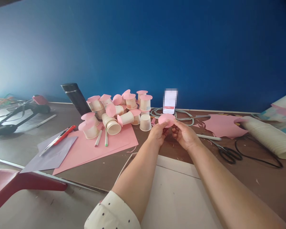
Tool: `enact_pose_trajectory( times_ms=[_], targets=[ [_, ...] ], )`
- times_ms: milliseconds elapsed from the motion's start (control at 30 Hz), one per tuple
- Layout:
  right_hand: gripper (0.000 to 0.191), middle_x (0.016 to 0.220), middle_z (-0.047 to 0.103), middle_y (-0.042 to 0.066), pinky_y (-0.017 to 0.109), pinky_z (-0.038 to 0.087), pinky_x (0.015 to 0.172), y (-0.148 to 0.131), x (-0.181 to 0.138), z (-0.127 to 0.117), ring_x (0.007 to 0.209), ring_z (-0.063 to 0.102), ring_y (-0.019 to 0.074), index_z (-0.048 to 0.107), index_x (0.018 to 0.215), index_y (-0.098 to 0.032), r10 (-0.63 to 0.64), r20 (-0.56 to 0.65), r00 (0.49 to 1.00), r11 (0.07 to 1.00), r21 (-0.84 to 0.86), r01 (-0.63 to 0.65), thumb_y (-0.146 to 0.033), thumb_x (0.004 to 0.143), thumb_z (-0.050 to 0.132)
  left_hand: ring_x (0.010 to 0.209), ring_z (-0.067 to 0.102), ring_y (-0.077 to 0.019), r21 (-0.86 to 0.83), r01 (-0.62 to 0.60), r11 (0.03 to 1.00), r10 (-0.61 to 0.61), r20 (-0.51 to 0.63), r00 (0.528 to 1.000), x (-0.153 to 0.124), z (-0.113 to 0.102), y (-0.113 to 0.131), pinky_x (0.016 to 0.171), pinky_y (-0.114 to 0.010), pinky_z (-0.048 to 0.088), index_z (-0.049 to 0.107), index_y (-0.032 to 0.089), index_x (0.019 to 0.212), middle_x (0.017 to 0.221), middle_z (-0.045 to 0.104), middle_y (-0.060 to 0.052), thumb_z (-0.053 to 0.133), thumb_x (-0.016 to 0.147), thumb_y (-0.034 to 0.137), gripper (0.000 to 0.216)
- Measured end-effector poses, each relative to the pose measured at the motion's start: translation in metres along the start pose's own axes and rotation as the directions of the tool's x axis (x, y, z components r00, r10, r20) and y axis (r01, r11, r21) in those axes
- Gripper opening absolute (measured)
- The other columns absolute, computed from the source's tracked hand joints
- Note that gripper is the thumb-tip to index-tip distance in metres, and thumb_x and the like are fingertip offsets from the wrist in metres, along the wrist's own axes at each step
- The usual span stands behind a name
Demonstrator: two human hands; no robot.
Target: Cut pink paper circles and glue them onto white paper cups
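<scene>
Between my two hands is a pink paper disc [166, 120], pinched at its near edge. My left hand [159, 133] grips its left side with thumb and fingers, and my right hand [184, 134] has its right side. A plain paper cup [145, 123] stands upside down just left of my left hand. Farther left is a cluster of paper cups topped with pink discs [131, 101], some upright and some lying on their sides. Right of my right hand lie black-handled scissors [230, 155] and a white pen [209, 137].
A phone [169, 101] leans at the back by a coiled grey cable [188, 116]. Pink sheets [85, 156], a red cutter [62, 136], markers [106, 138] and a black bottle [76, 97] are left. Cut pink paper [225, 125] and stacked cups [269, 136] lie right.
</scene>
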State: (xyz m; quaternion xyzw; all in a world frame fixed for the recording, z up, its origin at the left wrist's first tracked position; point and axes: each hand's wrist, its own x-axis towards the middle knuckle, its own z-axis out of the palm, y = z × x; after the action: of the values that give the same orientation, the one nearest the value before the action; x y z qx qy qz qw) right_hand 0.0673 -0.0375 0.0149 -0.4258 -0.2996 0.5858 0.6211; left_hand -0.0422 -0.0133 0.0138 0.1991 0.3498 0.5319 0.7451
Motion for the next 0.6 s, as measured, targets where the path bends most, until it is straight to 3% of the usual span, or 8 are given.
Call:
enact_pose_trajectory(
  times_ms=[433,600],
  targets=[
    [0.034,0.063,0.056,-0.004,0.017,0.030,0.043,0.0017,0.0039,-0.0035,0.056,0.042,0.0072,0.066,0.069,-0.020,-0.069,-0.047,0.996,0.996,-0.065,0.066,-0.036,0.050,0.089,0.066,0.059,-0.0083,0.094,-0.029,0.995,0.024,0.060,0.998,-0.0035,0.0008,-0.0005,0.062,-0.021,0.044,0.067,0.013,0.082,0.076,0.068,-0.003,0.077,0.071,0.017,0.015],
    [0.032,0.067,0.060,-0.002,0.020,0.031,0.044,0.0024,0.0023,-0.0023,0.059,0.045,0.0090,0.068,0.071,-0.020,-0.076,-0.034,0.997,0.990,-0.123,0.071,-0.039,0.054,0.087,0.064,0.057,-0.0087,0.107,-0.068,0.992,0.068,-0.003,0.998,0.0025,-0.0008,-0.0026,0.062,-0.022,0.043,0.068,0.014,0.085,0.075,0.067,-0.002,0.078,0.069,0.017,0.019]
  ],
)
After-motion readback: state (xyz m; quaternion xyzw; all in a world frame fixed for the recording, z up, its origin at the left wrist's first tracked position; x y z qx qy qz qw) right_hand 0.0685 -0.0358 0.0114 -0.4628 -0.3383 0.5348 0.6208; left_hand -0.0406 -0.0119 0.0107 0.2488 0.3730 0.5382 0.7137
